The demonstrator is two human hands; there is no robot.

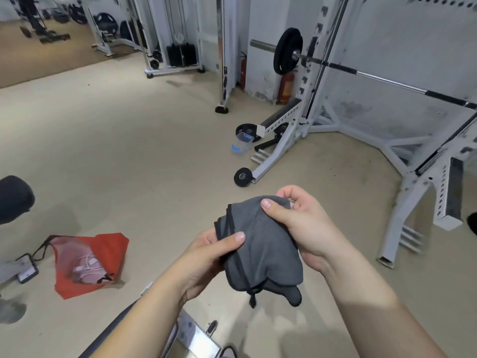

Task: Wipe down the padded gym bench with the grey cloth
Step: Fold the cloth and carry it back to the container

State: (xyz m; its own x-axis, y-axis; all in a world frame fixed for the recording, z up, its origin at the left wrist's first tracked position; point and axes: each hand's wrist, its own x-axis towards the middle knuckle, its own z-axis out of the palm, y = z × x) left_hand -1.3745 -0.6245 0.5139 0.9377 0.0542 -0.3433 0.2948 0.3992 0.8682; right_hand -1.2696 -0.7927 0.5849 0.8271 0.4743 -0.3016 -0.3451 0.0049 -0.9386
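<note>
While the grey cloth [260,244] hangs bunched above the floor [129,151], pinched by thumb and curled fingers of both the left hand [206,257] and right hand [296,223], its dangling corner and black edging may drag or bunch, so 1 pass could wipe the bench unevenly.

No text or label can be read.

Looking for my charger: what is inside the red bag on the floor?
Through the see-through side of the red bag, white cables and something pale show. Anything behind the solid red fabric is covered.
</note>
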